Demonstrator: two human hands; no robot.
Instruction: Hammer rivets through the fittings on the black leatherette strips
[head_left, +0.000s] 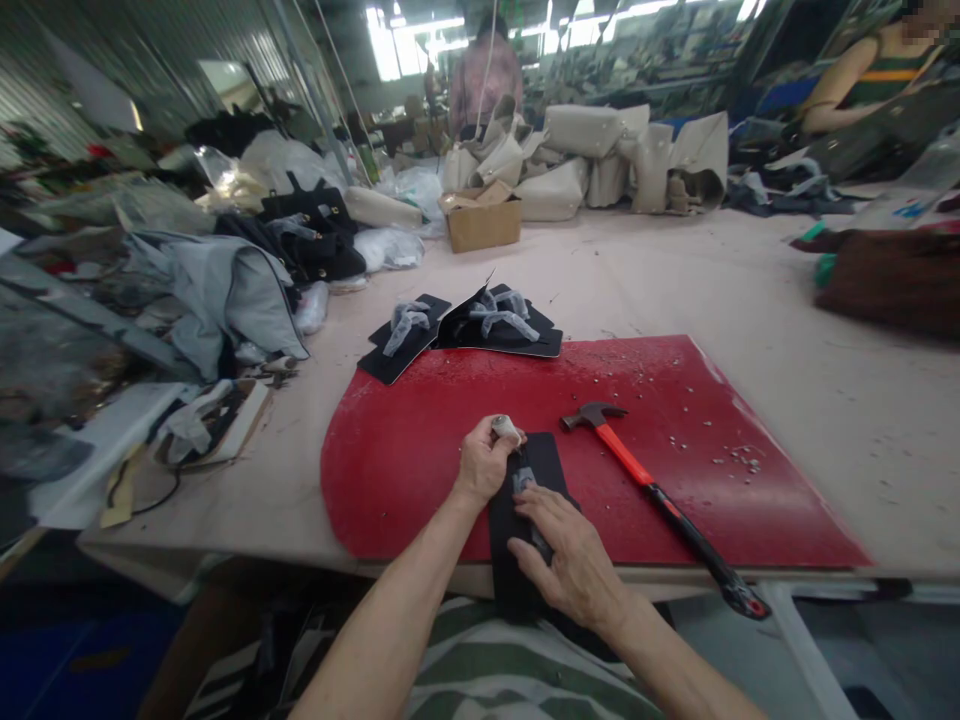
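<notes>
While the left hand (pixel 484 462) pinches a small whitish piece (pixel 506 430), the right hand's (pixel 566 555) spread fingers press the black panel (pixel 546 462), its long axis running near to far.

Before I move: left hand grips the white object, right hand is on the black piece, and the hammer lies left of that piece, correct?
Not quite: the head view shows the hammer right of the black piece. The left hand does grip the white object, and the right hand is on that piece.
</notes>
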